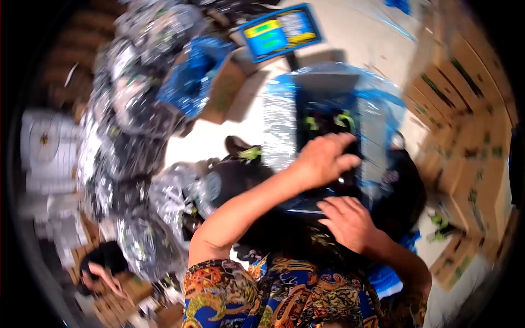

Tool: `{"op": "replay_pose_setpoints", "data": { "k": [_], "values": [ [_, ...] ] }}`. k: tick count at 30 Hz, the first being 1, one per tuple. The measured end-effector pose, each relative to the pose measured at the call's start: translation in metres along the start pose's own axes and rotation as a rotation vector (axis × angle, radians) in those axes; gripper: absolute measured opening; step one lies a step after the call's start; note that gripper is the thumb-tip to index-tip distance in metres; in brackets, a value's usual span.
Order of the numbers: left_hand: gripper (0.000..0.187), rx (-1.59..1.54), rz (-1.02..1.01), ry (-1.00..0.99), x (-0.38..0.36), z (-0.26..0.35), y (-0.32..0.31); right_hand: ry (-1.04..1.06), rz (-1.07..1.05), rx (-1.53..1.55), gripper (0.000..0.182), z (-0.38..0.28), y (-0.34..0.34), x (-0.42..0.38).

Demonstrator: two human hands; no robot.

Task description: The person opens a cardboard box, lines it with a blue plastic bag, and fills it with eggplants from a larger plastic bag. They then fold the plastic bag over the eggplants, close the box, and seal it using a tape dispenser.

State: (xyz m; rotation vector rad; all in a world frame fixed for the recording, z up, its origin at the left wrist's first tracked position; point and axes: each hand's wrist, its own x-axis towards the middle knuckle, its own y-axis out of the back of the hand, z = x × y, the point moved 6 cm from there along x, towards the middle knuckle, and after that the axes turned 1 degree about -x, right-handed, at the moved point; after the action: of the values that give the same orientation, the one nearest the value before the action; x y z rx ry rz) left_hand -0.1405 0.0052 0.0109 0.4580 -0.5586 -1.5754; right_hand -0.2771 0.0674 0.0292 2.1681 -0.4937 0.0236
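Note:
Dark, glossy eggplants (328,121) with green caps lie in an open box (325,82) lined with blue plastic film. My left hand (326,158) reaches over the box and rests on the dark eggplants, its thumb and fingers apart; what lies under the palm is hidden. At the near rim of the box is my right hand (350,225), fingers stretched out and nothing in them. Clear and blue plastic film (280,123) is folded out over the box's sides. Just beyond the box stands a scale display (281,33) with a blue frame.
Filled clear plastic bags (139,104) are heaped on the left. Another box with blue film (224,90) stands beside them. Cardboard boxes (465,164) are stacked along the right. At lower left a person (106,270) bends over cartons. Loose eggplants (437,227) lie near the right-hand boxes.

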Motion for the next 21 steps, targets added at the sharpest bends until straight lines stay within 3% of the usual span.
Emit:
{"op": "replay_pose_setpoints", "data": {
  "k": [2,4,6,8,12,13,15,18,19,20,21],
  "values": [
    [0.046,-0.277,0.04,-0.001,-0.049,0.05,0.055,-0.01,0.011,0.077,0.034,-0.001,0.009,0.009],
    [0.041,-0.557,0.005,0.062,-0.109,0.053,0.087,-0.041,-0.023,0.085,0.03,-0.003,0.014,0.02],
    [0.029,-0.897,0.047,0.509,-0.179,0.021,0.105,-0.181,-0.088,0.139,0.025,-0.004,0.017,0.033],
    [0.018,-0.748,0.408,0.655,-0.256,-0.046,0.121,-0.249,-0.035,0.248,0.02,-0.009,0.019,0.047],
    [0.012,-0.901,0.996,0.98,-0.419,-0.178,0.095,-0.167,-0.003,0.307,0.014,-0.029,0.017,0.09],
    [0.015,-0.856,1.008,1.057,-0.44,-0.2,0.081,-0.132,-0.004,0.288,0.013,-0.034,0.015,0.101],
    [0.027,-0.717,1.049,1.227,-0.471,-0.238,0.06,-0.295,-0.037,0.482,0.011,-0.025,-0.005,0.119],
    [0.038,-0.464,1.184,1.039,-0.491,-0.301,0.054,-0.345,-0.102,0.619,0.012,-0.028,-0.032,0.154],
    [0.035,-0.395,1.313,0.838,-0.482,-0.306,0.071,-0.352,-0.137,0.61,0.015,-0.03,-0.041,0.166],
    [0.031,-0.468,1.368,0.789,-0.466,-0.292,0.099,-0.361,-0.167,0.601,0.017,-0.031,-0.049,0.177],
    [0.039,-0.533,1.306,0.654,-0.457,-0.293,0.121,-0.386,-0.21,0.558,0.021,-0.034,-0.057,0.19]
  ]
}}
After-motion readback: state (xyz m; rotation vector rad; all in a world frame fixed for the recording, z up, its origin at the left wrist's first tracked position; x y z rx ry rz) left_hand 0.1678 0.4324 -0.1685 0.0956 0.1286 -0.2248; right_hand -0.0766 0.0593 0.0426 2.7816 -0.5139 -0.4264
